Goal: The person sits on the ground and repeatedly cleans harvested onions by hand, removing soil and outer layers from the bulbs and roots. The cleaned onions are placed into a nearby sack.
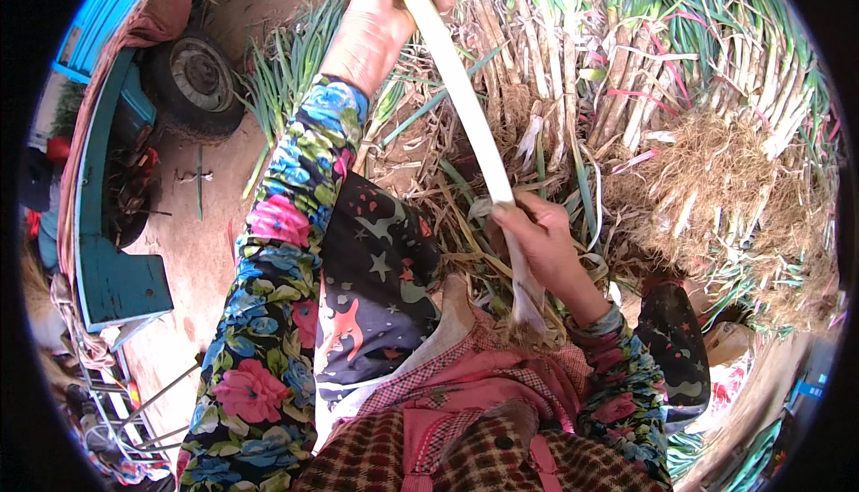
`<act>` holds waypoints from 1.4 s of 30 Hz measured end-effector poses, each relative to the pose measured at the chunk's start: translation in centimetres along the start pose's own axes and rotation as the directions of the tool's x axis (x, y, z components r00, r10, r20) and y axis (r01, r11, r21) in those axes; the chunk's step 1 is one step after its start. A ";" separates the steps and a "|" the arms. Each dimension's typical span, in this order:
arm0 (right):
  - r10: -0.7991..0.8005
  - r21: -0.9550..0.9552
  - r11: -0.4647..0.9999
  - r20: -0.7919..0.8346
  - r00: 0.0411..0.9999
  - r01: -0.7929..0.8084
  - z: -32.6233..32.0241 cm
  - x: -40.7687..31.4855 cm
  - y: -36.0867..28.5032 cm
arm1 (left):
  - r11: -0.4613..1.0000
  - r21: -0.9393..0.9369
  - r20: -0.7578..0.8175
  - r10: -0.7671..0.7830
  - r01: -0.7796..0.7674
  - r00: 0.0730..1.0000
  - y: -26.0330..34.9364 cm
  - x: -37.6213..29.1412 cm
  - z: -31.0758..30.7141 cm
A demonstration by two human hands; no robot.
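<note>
A long white-stemmed scallion (456, 83) slants across my view, its green end at the top edge and its roots (527, 331) down by my lap. My left hand (382, 22) grips it high up, near where the white turns green; part of that hand is blurred. Lower down, my right hand (543, 237) closes around the stem, thumb against it. Beside the right thumb hangs a loose pale strip of outer skin (480, 208). Below this hand the stem looks thinner and duller, down to the brownish roots.
Bundled scallions (631, 76) tied with pink strips lie at the upper right, with a tangle of roots (725, 190) nearer me. More scallions (295, 56) and dry peelings (409, 136) cover the ground ahead. A blue vehicle (121, 284) with a wheel (199, 79) stands at left.
</note>
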State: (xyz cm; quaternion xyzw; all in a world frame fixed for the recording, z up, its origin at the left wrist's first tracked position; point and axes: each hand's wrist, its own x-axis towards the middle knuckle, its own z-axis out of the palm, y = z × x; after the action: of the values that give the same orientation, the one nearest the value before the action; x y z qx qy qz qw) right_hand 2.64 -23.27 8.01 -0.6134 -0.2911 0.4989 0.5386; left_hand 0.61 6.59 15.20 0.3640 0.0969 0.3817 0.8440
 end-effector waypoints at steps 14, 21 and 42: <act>0.003 0.480 0.875 -0.130 0.992 0.060 -1.4 0.6 1.3 | 0.998 -0.022 0.087 -0.049 0.051 0.995 -0.7 0.8 0.5; -0.341 0.088 0.927 -0.204 0.918 0.364 0.3 1.7 -1.0 | 0.992 -0.079 0.209 -0.082 0.100 0.974 -0.5 0.5 -0.1; -0.277 0.005 0.958 -0.229 0.933 0.286 0.2 2.6 -0.1 | 0.940 -0.115 0.362 -0.261 0.320 0.895 -1.7 -1.6 1.1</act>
State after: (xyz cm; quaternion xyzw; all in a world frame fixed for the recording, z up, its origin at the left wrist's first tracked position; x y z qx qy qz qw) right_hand 3.37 -20.88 7.39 -0.6077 -0.3031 0.3490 0.6458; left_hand 0.94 4.07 14.70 0.3317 -0.0305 0.1890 0.9237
